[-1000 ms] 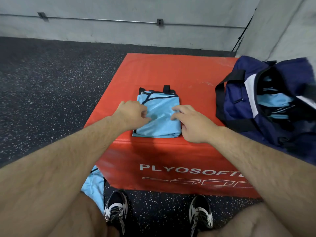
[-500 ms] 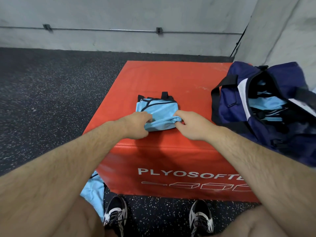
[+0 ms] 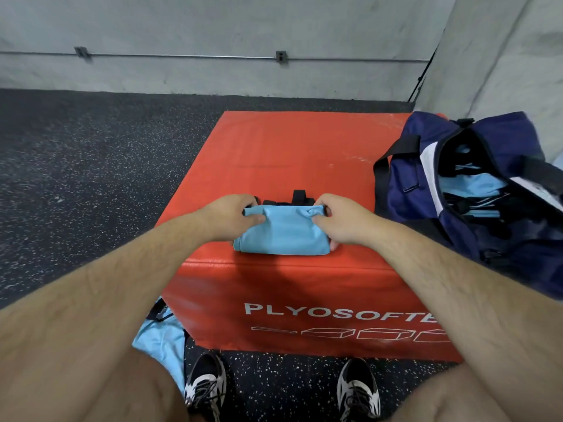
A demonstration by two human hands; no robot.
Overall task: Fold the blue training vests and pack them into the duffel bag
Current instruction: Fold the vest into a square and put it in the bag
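Note:
A light blue training vest [image 3: 281, 231] with black trim lies folded into a short wide bundle near the front edge of the red plyo box [image 3: 292, 153]. My left hand [image 3: 233, 216] pinches its upper left corner. My right hand [image 3: 338, 219] pinches its upper right corner, fingers curled round the fold. The navy duffel bag [image 3: 475, 190] sits open on the box's right side, with folded blue vests [image 3: 473, 185] visible inside. Another blue vest [image 3: 161, 342] lies on the floor by my left leg.
The box's front face reads PLYOSOFT. Dark speckled rubber floor [image 3: 91, 166] surrounds it. A grey concrete wall [image 3: 243, 32] with a thin pipe runs behind, and a wall corner stands at the right. My two shoes [image 3: 207, 385] are below the box.
Both hands took hold of the vest's near edge and folded it away from me, over the far half. The bundle is now half as deep.

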